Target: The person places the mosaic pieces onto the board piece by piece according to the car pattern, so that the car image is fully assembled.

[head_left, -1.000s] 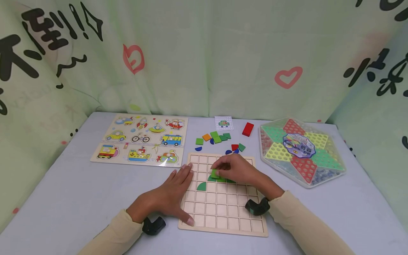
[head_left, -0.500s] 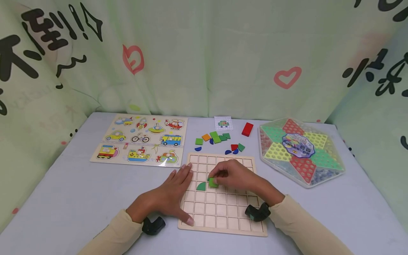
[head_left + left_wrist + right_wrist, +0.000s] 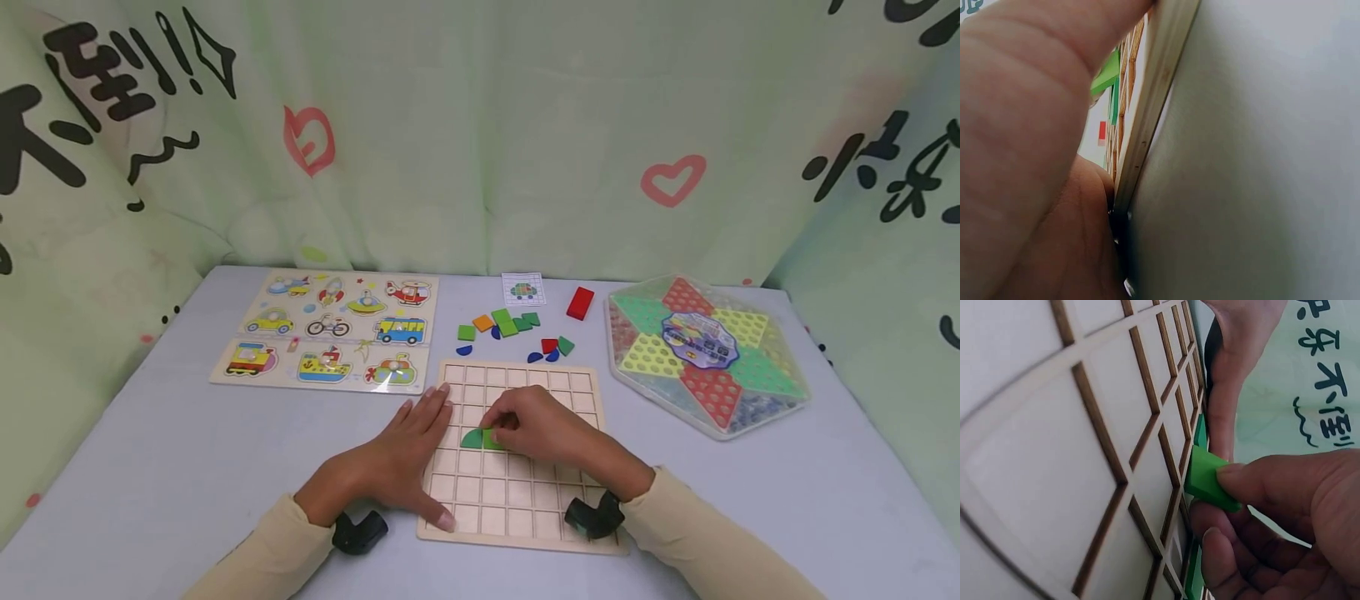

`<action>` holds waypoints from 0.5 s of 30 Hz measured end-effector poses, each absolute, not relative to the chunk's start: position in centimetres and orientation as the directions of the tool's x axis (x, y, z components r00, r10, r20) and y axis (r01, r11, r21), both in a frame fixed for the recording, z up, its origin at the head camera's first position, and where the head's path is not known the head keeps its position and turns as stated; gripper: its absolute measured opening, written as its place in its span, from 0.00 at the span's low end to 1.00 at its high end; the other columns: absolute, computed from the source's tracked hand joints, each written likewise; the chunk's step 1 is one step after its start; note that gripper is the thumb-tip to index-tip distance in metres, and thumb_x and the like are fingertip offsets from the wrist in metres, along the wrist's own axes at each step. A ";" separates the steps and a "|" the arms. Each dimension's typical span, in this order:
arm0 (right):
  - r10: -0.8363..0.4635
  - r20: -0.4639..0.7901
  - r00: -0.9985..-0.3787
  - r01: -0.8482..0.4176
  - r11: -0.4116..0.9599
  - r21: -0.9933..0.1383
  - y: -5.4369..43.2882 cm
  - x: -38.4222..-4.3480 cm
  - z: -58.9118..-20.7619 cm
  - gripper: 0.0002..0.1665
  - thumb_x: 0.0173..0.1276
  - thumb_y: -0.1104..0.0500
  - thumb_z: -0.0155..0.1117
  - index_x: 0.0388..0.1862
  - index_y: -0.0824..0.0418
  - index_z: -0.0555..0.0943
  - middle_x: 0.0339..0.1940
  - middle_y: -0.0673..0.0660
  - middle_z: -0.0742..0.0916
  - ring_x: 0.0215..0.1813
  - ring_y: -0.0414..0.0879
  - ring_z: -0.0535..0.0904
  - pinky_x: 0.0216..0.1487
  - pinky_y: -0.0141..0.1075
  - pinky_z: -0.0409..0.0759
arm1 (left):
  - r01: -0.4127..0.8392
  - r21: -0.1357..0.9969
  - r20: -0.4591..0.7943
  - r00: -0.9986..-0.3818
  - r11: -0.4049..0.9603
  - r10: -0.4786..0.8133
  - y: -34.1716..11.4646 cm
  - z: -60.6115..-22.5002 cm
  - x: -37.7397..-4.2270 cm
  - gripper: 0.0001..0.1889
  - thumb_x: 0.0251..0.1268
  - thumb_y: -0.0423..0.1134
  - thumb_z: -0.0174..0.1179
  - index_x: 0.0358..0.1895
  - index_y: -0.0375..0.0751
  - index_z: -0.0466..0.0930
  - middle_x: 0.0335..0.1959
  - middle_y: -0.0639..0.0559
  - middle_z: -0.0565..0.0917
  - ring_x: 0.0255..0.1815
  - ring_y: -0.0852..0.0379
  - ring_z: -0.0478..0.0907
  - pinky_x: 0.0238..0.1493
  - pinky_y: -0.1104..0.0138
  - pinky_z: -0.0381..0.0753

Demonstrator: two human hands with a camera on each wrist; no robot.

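My right hand (image 3: 536, 425) pinches a light green square tile (image 3: 491, 440) between thumb and fingers over the wooden grid board (image 3: 525, 521). In the right wrist view the square tile (image 3: 1205, 475) is tilted, one edge right at the grid. Directly left of it lies a dark green quarter-circle tile (image 3: 472, 439) in a cell. Another green piece (image 3: 1194, 575) shows under the fingers in that view; the hand hides it from the head view. My left hand (image 3: 408, 454) rests spread along the board's left edge, its thumb near the front corner.
Behind the board lie loose tiles: green (image 3: 505, 322), orange (image 3: 482, 322), blue (image 3: 464, 350) and red (image 3: 549, 344). Farther back are a pattern card (image 3: 522, 289) and a red block (image 3: 580, 303). A vehicle puzzle (image 3: 326, 329) lies left, a hexagonal game box (image 3: 708, 358) right.
My right hand has brought the light green tile left and nearer, from above the row of green pieces to beside the quarter-circle. The left hand stays in place.
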State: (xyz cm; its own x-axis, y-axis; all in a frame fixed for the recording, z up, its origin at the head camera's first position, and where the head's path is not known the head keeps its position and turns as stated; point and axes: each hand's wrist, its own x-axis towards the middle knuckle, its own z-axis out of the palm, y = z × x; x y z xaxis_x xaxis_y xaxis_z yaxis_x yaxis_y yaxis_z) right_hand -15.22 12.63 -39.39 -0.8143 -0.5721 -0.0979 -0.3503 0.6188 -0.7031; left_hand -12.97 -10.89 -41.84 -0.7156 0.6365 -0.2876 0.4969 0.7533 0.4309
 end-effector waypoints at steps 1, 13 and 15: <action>-0.559 -0.098 -0.823 -0.341 0.626 -0.701 12.5 -15.1 -39.3 0.08 0.62 0.69 0.67 0.37 0.60 0.88 0.34 0.47 0.86 0.35 0.41 0.77 0.36 0.32 0.79 | 0.497 0.433 -0.286 -0.715 0.752 0.638 -10.9 -41.8 -13.0 0.72 0.36 0.75 0.68 0.78 0.36 0.39 0.79 0.47 0.31 0.78 0.51 0.26 0.73 0.51 0.32; -0.493 -0.068 -0.867 -0.324 0.663 -0.674 12.1 -14.5 -39.1 0.07 0.60 0.69 0.69 0.36 0.59 0.88 0.30 0.45 0.85 0.34 0.38 0.78 0.37 0.31 0.79 | 0.496 0.444 -0.280 -0.715 0.746 0.641 -11.0 -41.9 -12.9 0.72 0.36 0.75 0.68 0.78 0.36 0.40 0.79 0.47 0.31 0.78 0.50 0.27 0.73 0.51 0.33; -0.489 -0.055 -0.871 -0.333 0.668 -0.665 12.1 -14.4 -39.1 0.08 0.59 0.69 0.69 0.36 0.60 0.88 0.31 0.45 0.84 0.34 0.38 0.78 0.37 0.31 0.79 | 0.497 0.440 -0.280 -0.715 0.748 0.640 -10.9 -41.9 -12.9 0.72 0.35 0.75 0.68 0.78 0.36 0.40 0.79 0.47 0.31 0.78 0.50 0.27 0.73 0.51 0.33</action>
State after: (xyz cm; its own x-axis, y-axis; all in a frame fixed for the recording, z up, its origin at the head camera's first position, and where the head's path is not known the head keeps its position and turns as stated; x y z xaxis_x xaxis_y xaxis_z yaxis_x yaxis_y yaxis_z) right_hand -14.44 12.12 -39.13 -0.8706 -0.4889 -0.0549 -0.3332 0.6681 -0.6653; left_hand -12.95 -10.91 -41.86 -0.7155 0.6401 -0.2798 0.4973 0.7479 0.4397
